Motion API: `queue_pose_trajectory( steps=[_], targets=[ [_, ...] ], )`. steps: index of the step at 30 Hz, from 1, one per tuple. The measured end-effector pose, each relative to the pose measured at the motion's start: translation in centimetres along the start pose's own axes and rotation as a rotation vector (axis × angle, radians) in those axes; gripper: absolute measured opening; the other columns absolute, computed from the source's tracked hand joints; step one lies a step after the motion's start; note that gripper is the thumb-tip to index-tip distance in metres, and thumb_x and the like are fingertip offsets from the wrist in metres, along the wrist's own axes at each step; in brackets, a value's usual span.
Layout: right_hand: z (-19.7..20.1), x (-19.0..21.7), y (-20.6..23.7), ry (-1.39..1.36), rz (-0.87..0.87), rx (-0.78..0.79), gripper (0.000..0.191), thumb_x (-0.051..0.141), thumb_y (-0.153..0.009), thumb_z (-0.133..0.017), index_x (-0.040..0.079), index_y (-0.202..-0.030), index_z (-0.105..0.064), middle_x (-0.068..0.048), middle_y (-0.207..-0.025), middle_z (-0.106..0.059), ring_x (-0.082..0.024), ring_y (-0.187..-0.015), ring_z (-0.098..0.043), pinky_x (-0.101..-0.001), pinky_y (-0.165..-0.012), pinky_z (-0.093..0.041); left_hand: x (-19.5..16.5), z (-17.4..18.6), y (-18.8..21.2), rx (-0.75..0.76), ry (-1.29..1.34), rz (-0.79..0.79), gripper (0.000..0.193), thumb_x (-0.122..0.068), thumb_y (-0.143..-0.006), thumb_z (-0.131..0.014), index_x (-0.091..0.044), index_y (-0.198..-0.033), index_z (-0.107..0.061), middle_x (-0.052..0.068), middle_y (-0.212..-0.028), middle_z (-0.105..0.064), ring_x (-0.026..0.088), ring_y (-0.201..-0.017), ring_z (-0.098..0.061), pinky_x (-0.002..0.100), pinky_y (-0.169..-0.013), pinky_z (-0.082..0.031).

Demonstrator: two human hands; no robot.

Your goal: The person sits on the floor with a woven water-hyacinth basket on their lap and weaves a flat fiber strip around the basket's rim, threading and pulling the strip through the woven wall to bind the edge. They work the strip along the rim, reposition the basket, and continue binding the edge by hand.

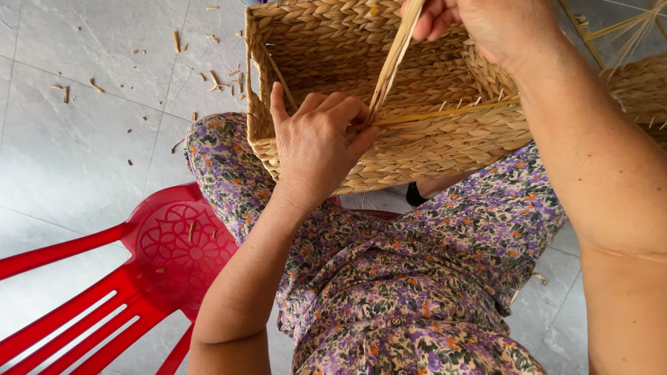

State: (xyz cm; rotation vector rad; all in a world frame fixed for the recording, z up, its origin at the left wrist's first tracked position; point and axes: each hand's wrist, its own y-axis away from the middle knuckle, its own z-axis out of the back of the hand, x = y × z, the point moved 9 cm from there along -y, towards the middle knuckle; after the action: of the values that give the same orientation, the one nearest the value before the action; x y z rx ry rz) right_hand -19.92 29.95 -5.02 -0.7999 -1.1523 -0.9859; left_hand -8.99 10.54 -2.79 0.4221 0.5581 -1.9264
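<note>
A rectangular woven straw basket (pixel 326 42) rests on my lap, open side toward me. My left hand (pixel 316 142) presses on the basket's near rim, thumb and fingers pinching the lower end of a flat straw strand (pixel 393 62). My right hand (pixel 486 24) is raised at the top of the view and grips the upper end of that same strand, pulling it taut. A thin yellow cane (pixel 451 111) runs along the rim to the right of my left hand.
A red plastic chair (pixel 167 250) stands at my left side. Straw scraps (pixel 215 80) lie scattered on the grey tiled floor (pixel 83 153). Another woven piece (pixel 643 90) and loose strands sit at the far right.
</note>
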Motion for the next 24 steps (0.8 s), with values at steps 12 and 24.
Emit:
queue_pose_trajectory(
  steps=[12, 24],
  targets=[
    [-3.1, 0.4, -0.1, -0.067, -0.131, 0.117, 0.041, 0.039, -0.118, -0.047, 0.005, -0.11, -0.067, -0.006, -0.094, -0.07, -0.009, -0.074, -0.066, -0.0238, -0.068, -0.057, 0.6, -0.9, 0.1, 0.058, 0.049, 0.004, 0.027, -0.034, -0.086, -0.082, -0.015, -0.094, -0.065, -0.003, -0.081, -0.07, 0.022, -0.093, -0.069, 0.065, -0.117, -0.02],
    [-6.3, -2.8, -0.4, -0.06, -0.372, 0.221, 0.044, 0.043, -0.109, -0.049, 0.003, -0.106, -0.067, -0.008, -0.083, -0.072, -0.013, -0.065, -0.069, -0.0267, -0.055, -0.056, 0.3, -0.8, 0.1, 0.119, 0.186, -0.046, 0.026, -0.022, -0.085, -0.076, -0.01, -0.104, -0.063, -0.001, -0.093, -0.076, 0.022, -0.096, -0.073, 0.064, -0.114, -0.024]
  ],
)
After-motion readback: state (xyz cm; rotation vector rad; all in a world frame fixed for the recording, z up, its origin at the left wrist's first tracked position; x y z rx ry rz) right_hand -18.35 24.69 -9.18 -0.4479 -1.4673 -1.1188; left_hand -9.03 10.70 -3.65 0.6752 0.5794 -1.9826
